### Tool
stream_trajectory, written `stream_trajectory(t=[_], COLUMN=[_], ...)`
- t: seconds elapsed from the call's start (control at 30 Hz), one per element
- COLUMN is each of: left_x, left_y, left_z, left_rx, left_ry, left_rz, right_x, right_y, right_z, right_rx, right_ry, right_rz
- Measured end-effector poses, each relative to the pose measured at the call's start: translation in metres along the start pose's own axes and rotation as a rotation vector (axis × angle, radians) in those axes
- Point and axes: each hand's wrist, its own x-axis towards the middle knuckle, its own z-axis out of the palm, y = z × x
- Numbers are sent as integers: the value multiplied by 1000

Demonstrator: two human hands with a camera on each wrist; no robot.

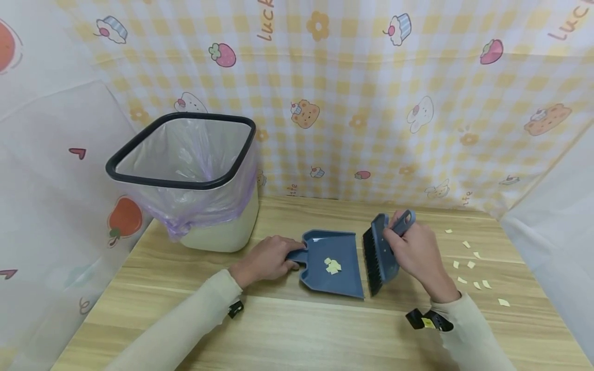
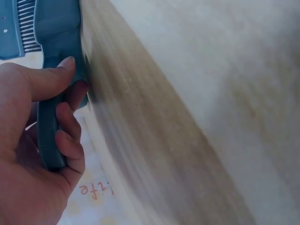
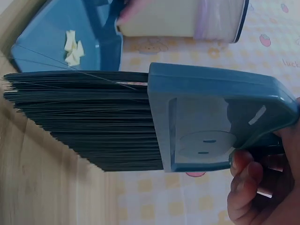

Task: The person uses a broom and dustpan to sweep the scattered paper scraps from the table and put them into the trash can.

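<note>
On the table lies a blue dustpan, its mouth facing right, with a small heap of pale yellow paper scraps on it. My left hand grips the dustpan's handle, fingers curled round it and thumb on top. My right hand holds a blue hand brush by its handle. Dark bristles point toward the dustpan, right by its front lip. In the right wrist view, the brush's flat back shows close up, with the dustpan beyond it.
Several loose paper scraps are scattered on the wooden table right of the brush. A bin with a black rim and a thin purple-tinted bag stands at the back left. Behind hangs a checked, patterned curtain.
</note>
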Motion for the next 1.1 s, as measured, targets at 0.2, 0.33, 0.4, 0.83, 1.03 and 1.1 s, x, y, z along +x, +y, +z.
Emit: stream_trajectory(t=[0.2,0.33,0.4,0.83,1.03,1.1], left_x=[0,1,0,-2,-5,-5], left_y=[1,1,2,17,33,40], left_z=[0,0,-1,-42,-71,-82], left_rx=[-21,-39,-47,-25,-10,-6], left_ry=[-9,-12,-13,77,97,101], left_rz=[-11,-12,-19,16,51,59], right_x=[-4,-5,-5,-6,-6,-5], right_y=[5,8,8,8,7,6], right_z=[-1,0,0,1,2,3], right_rx=[-48,-70,-69,-60,-45,-41], right_ry=[-16,-32,-39,-59,-61,-65], right_rz=[-18,-23,-26,-14,-24,-26])
